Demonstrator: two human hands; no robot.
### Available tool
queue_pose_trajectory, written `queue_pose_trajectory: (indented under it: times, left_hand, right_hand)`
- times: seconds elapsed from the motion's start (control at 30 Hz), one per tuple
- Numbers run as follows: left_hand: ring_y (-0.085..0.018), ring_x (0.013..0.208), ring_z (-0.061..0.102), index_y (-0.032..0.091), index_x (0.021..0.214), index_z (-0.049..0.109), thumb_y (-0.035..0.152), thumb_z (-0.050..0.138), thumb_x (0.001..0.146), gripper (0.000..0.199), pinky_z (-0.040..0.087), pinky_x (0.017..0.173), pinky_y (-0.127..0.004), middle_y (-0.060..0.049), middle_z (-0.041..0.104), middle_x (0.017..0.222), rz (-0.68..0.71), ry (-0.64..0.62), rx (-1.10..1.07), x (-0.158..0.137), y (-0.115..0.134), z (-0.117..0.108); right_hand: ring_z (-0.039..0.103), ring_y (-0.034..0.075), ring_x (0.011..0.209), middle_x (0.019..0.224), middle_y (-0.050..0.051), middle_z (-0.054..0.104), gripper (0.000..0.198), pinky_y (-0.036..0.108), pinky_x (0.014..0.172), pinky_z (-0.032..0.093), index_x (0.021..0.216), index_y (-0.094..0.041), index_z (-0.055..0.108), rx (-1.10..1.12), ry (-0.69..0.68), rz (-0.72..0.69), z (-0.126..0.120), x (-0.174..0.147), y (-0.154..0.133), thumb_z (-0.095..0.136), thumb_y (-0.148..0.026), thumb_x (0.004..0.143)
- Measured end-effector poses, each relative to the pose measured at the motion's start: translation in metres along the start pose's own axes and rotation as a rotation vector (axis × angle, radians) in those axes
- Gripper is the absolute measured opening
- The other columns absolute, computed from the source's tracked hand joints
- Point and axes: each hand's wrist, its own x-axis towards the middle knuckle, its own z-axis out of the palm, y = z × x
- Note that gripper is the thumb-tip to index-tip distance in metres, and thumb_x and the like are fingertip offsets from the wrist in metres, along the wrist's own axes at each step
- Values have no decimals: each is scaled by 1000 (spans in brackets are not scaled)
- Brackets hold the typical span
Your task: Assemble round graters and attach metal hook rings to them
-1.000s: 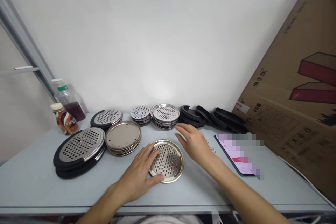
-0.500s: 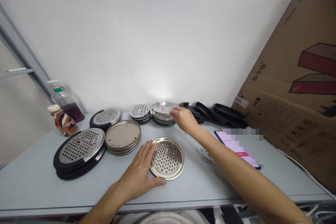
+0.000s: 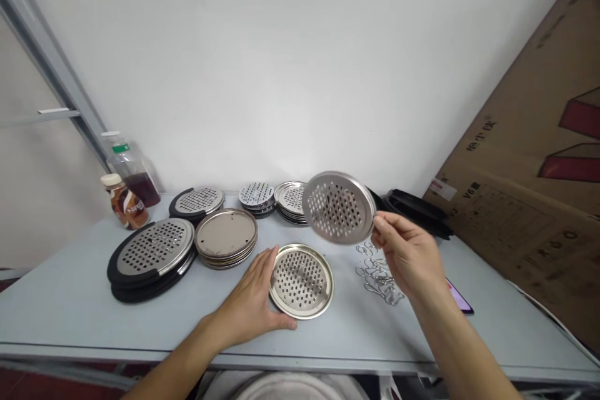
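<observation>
My right hand (image 3: 407,254) pinches the rim of a round perforated metal plate (image 3: 338,207), lifted off the table and tilted toward me. Below it, a second perforated plate (image 3: 304,282) with a brassy raised rim lies flat on the table. My left hand (image 3: 254,300) curves along the left side of that plate, thumb and fingers spread apart, touching its rim. A stack of similar perforated plates (image 3: 291,199) stands at the back, partly covered by the raised plate. Several bent metal wire loops (image 3: 380,278) lie beside my right hand.
Solid metal discs (image 3: 225,239) are stacked left of centre. Perforated discs with black edging (image 3: 152,256) lie further left, near a brown bottle (image 3: 125,201) and a clear bottle (image 3: 135,169). Smaller grated discs (image 3: 256,195), black curved parts (image 3: 417,209) and a large cardboard box (image 3: 515,200) stand behind.
My right hand has taken a perforated plate from the back stack, raising it and drawing it right and nearer. My left hand stays at the lying plate. The view has shifted slightly.
</observation>
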Motion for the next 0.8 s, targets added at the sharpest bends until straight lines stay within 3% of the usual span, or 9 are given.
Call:
queue_pose_trajectory:
  times: [0.17,0.37,0.6,0.7,0.8]
  left_hand:
    - [-40,148,21,25,159,-2,43,91,57,139,28,118,-57,-18,19,163,5,23,-60,1,-5,-2]
    - [-39,148,22,23,158,-6,40,92,57,142,27,118,-55,-19,18,163,-40,2,-94,1,-3,-9]
    - [-38,146,27,16,158,3,49,90,56,138,28,119,-53,-22,26,160,-9,-7,-68,3,-1,-10]
    - [-39,147,25,17,158,12,47,92,53,135,27,119,-54,-20,27,160,-28,-20,-58,4,-2,-9]
    - [-38,147,25,19,157,18,40,93,54,129,26,120,-54,-19,28,160,-57,-38,-62,5,-2,-10]
  right_hand:
    - [44,9,56,63,-2,53,24,22,53,39,72,-16,70,353,-257,485,-1,-20,29,83,-36,73]
    - [46,7,57,65,0,59,22,18,54,43,74,-12,75,428,-269,733,8,-38,46,89,-27,66]
    - [45,5,53,61,-1,57,26,16,50,41,78,-11,76,355,-319,771,11,-44,56,89,-30,66]
    - [45,7,51,58,-1,56,35,18,44,37,86,-10,76,240,-318,685,12,-45,61,87,-37,65]
    - [50,11,52,60,-2,60,50,21,44,38,106,-14,73,44,-259,544,12,-45,66,83,-44,68]
